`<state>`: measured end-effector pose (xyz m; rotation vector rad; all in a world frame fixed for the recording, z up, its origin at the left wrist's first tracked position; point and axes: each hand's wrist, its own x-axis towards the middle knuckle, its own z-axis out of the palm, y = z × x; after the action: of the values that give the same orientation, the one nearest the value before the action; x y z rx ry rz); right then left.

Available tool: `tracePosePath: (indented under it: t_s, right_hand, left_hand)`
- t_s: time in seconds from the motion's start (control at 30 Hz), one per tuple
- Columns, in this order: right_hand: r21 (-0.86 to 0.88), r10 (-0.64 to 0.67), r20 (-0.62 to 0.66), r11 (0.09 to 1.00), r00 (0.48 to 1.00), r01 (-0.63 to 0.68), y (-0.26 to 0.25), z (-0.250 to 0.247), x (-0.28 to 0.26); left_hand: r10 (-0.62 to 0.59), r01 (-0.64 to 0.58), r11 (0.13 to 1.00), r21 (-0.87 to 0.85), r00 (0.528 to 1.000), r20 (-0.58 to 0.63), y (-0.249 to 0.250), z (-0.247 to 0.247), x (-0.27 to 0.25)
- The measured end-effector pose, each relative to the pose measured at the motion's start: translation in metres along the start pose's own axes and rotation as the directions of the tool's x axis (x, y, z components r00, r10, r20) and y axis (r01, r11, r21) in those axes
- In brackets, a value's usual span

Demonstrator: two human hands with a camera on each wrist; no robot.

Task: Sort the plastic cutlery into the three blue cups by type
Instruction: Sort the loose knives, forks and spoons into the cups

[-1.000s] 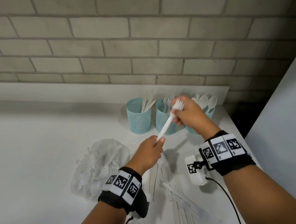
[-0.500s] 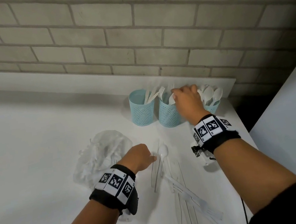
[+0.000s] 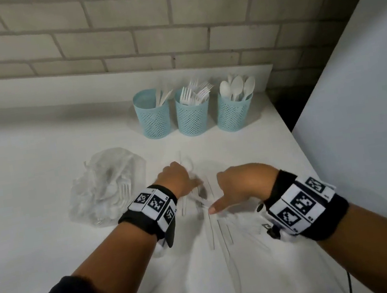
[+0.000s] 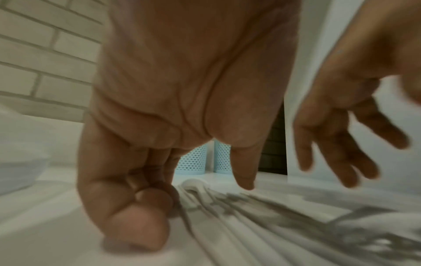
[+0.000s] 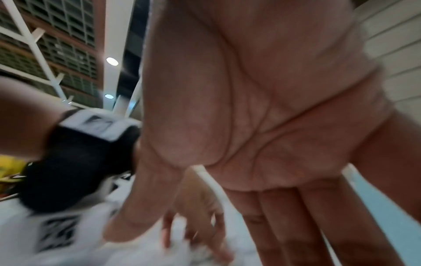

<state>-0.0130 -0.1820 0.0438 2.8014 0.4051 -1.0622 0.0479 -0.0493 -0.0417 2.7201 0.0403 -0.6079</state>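
Both hands over loose cutlery (image 3: 218, 225) on the worktop (image 3: 28, 171).
Left hand (image 3: 176, 180) curled, grasp unclear; right hand (image 3: 241, 184) spread, empty; three cups (image 3: 192, 119) far.

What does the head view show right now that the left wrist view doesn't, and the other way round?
Only the head view shows all three blue mesh cups: knives in the left blue mesh cup, forks in the middle blue mesh cup, spoons in the right blue mesh cup, plus the crumpled clear plastic bag. Only the left wrist view shows the left hand from the palm side, fingers curled. Both show the right hand spread open and the loose white plastic cutlery.
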Motion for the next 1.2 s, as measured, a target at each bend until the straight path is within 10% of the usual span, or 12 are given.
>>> tracePosePath:
  t_s: [0.3,0.93,1.03,1.2]
  right_hand:
    - [-0.022,0.101,-0.125,0.994,0.987,-0.105,-0.034,0.08,-0.004]
    - [0.155,0.062,-0.429,0.988,0.901,0.006,0.005,0.048,0.046]
    - [0.144,0.053,-0.44,0.989,0.896,0.012,0.009,0.044,0.054]
    - [0.43,0.065,-0.362,0.897,0.93,0.105,0.028,0.027,0.063]
  left_hand:
    - [-0.017,0.019,0.999,0.048,0.999,-0.034,0.012,0.0,0.003]
    - [-0.082,0.057,0.953,-0.297,0.994,-0.074,-0.007,-0.016,0.001]
    - [-0.125,0.084,0.861,-0.502,0.991,-0.049,-0.011,-0.02,0.006]
    - [-0.066,0.106,0.44,-0.892,0.994,0.086,-0.01,-0.031,0.0]
